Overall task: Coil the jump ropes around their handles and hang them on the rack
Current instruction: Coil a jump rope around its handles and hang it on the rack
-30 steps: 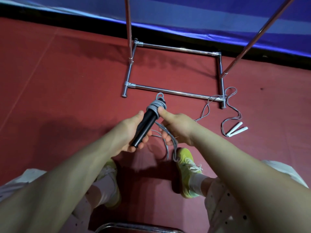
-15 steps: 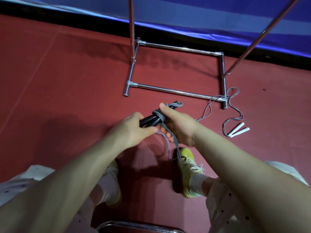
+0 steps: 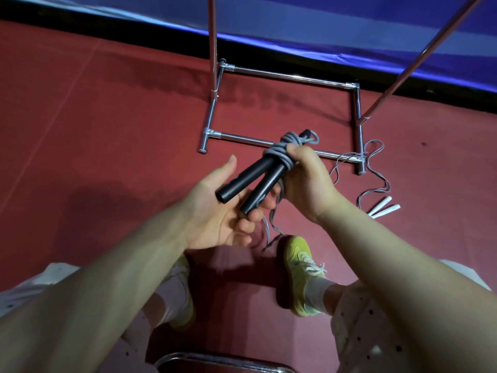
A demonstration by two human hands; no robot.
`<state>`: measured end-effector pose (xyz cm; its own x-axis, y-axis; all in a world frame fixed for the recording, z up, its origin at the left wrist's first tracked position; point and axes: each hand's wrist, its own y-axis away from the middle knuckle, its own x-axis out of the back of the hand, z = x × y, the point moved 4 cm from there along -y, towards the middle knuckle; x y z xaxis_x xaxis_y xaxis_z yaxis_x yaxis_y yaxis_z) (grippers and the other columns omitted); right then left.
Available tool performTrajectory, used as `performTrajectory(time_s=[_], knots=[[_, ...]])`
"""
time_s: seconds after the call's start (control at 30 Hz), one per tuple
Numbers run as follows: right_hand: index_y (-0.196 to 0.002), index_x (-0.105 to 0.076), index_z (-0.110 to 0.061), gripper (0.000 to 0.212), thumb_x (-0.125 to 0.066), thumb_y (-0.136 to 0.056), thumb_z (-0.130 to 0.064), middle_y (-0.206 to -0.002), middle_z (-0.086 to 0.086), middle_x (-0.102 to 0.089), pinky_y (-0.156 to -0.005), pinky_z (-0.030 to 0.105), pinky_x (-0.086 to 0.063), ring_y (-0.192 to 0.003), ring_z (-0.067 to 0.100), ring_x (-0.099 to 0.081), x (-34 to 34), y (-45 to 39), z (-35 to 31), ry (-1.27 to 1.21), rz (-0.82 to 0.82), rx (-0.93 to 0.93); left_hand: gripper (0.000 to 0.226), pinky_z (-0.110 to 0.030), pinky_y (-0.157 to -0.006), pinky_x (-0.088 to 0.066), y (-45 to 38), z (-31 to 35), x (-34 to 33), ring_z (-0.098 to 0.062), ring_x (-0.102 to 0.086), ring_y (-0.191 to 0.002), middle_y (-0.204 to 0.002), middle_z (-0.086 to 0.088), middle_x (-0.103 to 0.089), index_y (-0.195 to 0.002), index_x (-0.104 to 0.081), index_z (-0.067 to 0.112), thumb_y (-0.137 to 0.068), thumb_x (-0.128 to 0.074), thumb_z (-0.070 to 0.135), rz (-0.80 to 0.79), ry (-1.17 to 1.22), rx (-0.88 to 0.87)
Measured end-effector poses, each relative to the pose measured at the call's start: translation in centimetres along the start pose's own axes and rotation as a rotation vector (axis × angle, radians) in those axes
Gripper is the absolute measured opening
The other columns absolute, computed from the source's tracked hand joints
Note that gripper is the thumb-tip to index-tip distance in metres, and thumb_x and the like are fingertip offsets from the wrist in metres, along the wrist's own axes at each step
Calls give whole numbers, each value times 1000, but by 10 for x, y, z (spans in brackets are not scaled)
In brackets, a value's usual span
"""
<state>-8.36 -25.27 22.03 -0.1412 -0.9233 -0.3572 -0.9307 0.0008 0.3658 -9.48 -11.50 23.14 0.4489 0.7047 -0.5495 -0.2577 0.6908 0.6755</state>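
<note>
Two black handles [image 3: 251,181] of a jump rope lie side by side, with grey rope [image 3: 285,148] coiled around their far ends. My right hand [image 3: 304,179] grips the coiled end, thumb pressing the turns. My left hand [image 3: 220,208] is under the handles' near ends, palm up, fingers loosely curled against the lower handle. A loose tail of grey rope [image 3: 271,227] hangs down toward my shoe. A second jump rope with white handles [image 3: 384,207] lies on the red floor at the right, its thin cord [image 3: 373,168] looped by the rack's foot.
The chrome rack base [image 3: 282,76] stands on the red floor ahead, with uprights [image 3: 212,36] rising out of view. A blue mat [image 3: 322,28] runs along the back. My yellow shoes [image 3: 301,273] are below, and a metal stool rim [image 3: 220,363] is at the bottom edge.
The handles swung round so both near ends point toward me. My left hand opened from gripping them to a loose cradle. My right hand shifted up onto the coiled end.
</note>
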Motion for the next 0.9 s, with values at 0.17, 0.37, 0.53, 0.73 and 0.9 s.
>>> performTrajectory(time_s=[0.17,0.37,0.53,0.73,0.9], knots=[[-86,-57,-16,32,-47,-77,-45,-54,-1,-55,-47,22,-44,-47,13,-48,3,3,5,87,-75,-204,81,-28,-56,-38,-1,4,9,-10,-33,-44,-55,1,-48,-79,-59,9,-81,-15,76,115,-131,10],[-83,-58,-13,49,-33,-96,-53,-58,0,-58,-55,28,-52,-50,11,-55,13,9,11,306,-110,-464,64,-26,-57,-43,-1,2,12,-9,-36,-41,-56,-1,-57,-74,-63,10,-79,-34,67,265,-295,36],[-88,-59,-9,53,-39,-94,-57,-52,4,-59,-60,33,-51,-45,16,-56,19,10,17,488,17,-484,55,-27,-65,-43,-8,0,20,-6,-40,-39,-48,5,-56,-72,-62,15,-89,-35,60,467,-489,13],[-78,-57,-5,52,-40,-96,-51,-37,0,-42,-57,28,-46,-35,13,-53,15,7,17,561,83,-380,52,-31,-63,-37,-8,13,42,-20,-47,-62,-62,-1,-52,-72,-55,15,-67,-65,66,734,-778,-166],[-81,-59,-7,52,-44,-93,-55,-41,-2,-39,-63,40,-35,-37,16,-45,8,8,21,592,-11,-351,44,-32,-59,-35,-1,21,45,-19,-50,-68,-72,4,-51,-78,-49,20,-69,-71,57,891,-1035,-234]])
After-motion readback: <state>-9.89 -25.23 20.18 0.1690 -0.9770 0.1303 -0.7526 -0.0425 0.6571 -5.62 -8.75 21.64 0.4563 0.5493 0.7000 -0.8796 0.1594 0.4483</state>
